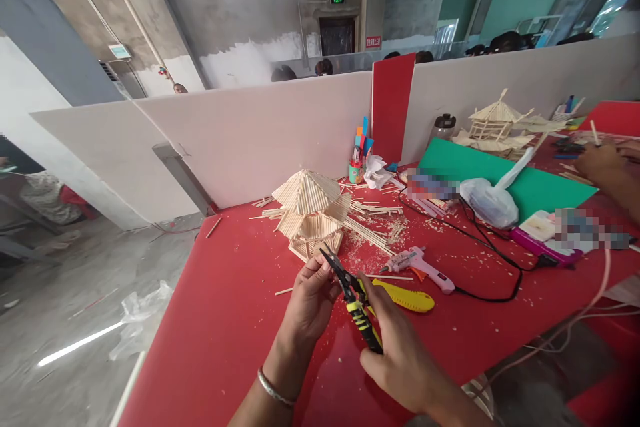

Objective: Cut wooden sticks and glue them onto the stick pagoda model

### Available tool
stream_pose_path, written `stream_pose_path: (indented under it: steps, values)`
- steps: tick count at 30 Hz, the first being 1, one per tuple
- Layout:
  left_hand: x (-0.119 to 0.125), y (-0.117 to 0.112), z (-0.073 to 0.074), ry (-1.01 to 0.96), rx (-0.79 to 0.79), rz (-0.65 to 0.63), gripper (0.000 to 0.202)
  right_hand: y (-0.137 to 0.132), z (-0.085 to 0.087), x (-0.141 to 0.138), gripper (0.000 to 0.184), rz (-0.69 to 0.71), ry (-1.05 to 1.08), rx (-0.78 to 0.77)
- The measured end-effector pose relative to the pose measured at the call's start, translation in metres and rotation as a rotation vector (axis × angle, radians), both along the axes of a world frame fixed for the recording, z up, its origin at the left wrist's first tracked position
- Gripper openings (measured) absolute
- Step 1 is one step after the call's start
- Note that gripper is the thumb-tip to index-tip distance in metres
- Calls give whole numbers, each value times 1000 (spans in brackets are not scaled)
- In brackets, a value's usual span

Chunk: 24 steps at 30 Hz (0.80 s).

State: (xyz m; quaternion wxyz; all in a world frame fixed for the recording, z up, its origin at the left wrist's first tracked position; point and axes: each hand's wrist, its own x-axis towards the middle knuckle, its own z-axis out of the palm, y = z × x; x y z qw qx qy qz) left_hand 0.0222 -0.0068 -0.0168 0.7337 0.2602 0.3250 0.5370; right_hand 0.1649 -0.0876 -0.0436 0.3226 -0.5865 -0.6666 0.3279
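My right hand (400, 357) grips black-and-yellow cutting pliers (353, 297) by the handles, jaws pointing up and away. My left hand (310, 300) is pinched at the jaws, its fingertips pressed together on something too small to make out. Just beyond stands a small pagoda model made of wooden sticks (313, 213) on the red table (225, 320). A yellow utility knife (405, 297) lies right of the pliers, and a pink-and-white glue gun (423, 265) with a black cord lies behind it.
Loose sticks and sawdust (380, 223) litter the table by the model. A cup of coloured tools (357, 160), a plastic bag (490, 203), a green sheet (500, 173) and a second stick model (495, 123) lie to the right. Another person's hand (605, 163) rests far right. A white partition (260, 140) backs the table.
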Motion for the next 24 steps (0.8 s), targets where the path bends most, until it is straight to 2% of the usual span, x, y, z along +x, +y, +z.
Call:
stream_pose_path:
  steps: [6, 12, 19, 24]
  values:
    - [0, 0, 0, 2, 32, 7, 29, 3, -4, 0, 95, -22, 12, -11]
    - [1, -1, 2, 54, 31, 26, 29, 5, -2, -4, 81, -27, 38, 17]
    - [2, -1, 0, 80, 33, 37, 27, 5, -12, -7, 88, -35, 47, 75]
    - [4, -2, -2, 65, 9, 56, 28, 5, -11, -6, 88, -54, 47, 78]
